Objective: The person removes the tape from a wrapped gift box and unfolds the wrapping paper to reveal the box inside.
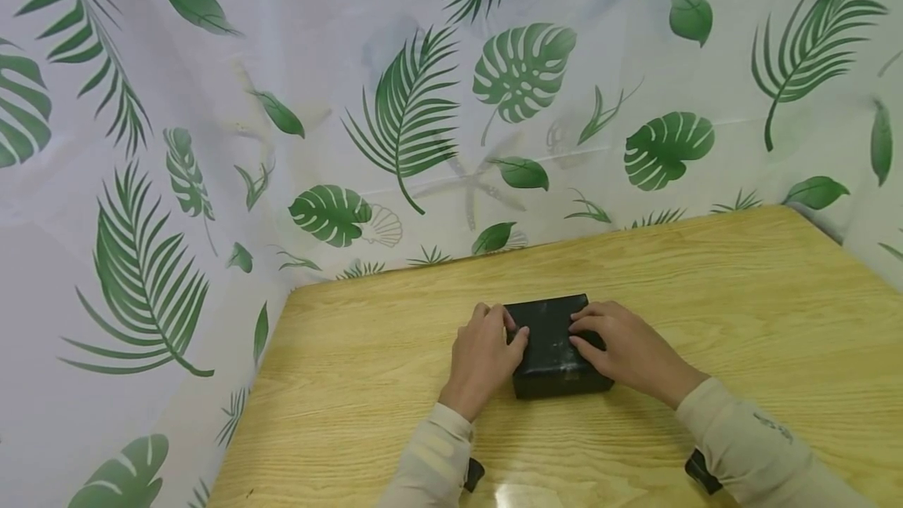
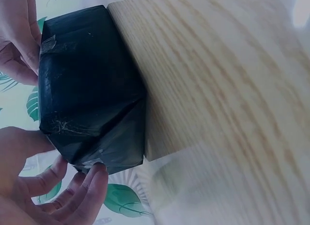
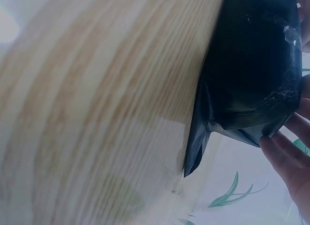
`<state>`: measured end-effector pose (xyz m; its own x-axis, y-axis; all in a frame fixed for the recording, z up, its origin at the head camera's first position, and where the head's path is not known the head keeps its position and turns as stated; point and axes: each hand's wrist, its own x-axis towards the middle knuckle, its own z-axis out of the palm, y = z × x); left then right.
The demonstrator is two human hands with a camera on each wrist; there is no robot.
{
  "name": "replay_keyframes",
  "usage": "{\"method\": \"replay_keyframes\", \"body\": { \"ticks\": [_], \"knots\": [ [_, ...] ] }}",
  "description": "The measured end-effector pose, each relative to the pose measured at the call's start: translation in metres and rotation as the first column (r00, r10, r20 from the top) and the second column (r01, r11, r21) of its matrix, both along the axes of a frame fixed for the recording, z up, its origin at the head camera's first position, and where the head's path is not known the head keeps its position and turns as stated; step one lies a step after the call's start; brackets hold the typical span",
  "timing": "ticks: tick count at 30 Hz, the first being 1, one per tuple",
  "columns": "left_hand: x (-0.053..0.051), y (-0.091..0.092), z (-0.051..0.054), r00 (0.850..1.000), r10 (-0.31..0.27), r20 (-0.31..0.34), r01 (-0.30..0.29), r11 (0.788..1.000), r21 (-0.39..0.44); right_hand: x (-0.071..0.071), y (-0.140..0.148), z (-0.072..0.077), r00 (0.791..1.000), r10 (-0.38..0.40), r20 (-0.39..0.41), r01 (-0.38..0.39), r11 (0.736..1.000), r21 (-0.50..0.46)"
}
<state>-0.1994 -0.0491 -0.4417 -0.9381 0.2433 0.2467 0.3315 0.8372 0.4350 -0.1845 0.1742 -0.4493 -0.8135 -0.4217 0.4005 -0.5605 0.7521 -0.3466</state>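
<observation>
The left hand (image 1: 483, 355) grips one end of the box (image 1: 549, 347) on the table (image 1: 339, 398). The right hand (image 1: 621, 343) grips the other, above a jutting flap (image 3: 197, 150)

Left sleeve (image 1: 423, 469) is pale beige with a yellowish patch (image 1: 435, 445) (print or light, can't tell). Right sleeve (image 1: 741, 445) matches, plus a dark squiggly mark (image 1: 774, 427). Black lump (image 1: 474, 474) beside the left cuff (image 1: 451, 420).

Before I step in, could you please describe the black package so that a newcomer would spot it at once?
Look for the wood-grain table in front of the leaf-print backdrop. On it, the left hand and the right hand touch opposite ends of the package. It is black, box-shaped and glossy, far bulkier than the small black pieces by the sleeves.
</observation>
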Motion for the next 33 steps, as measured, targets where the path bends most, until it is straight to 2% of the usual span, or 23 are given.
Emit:
{"method": "replay_keyframes", "body": {
  "ticks": [8, 18, 27, 33],
  "knots": [
    [0.0005, -0.0016, -0.002, 0.999, -0.03, -0.023, 0.029, 1.0, -0.011, 0.0009, -0.0003, 0.0003, 1.0, -0.001, -0.002, 0.001, 1.0, 0.004],
    [0.002, -0.0021, 0.0019, 1.0, 0.012, -0.002, -0.012, 1.0, -0.003, 0.0007, -0.0009, -0.0012, 1.0, -0.008, -0.004, 0.008, 1.0, 0.008],
    [0.0, -0.0007, -0.0028, 1.0, -0.026, -0.008, 0.026, 1.0, -0.009, 0.0004, 0.0003, -0.0016, 1.0, -0.005, -0.006, 0.005, 1.0, 0.007],
    [-0.0001, -0.0009, -0.0034, 1.0, -0.018, -0.021, 0.018, 0.999, -0.031, 0.0014, 0.0003, -0.0011, 1.0, -0.004, -0.011, 0.004, 1.0, 0.005]
  ]
}}
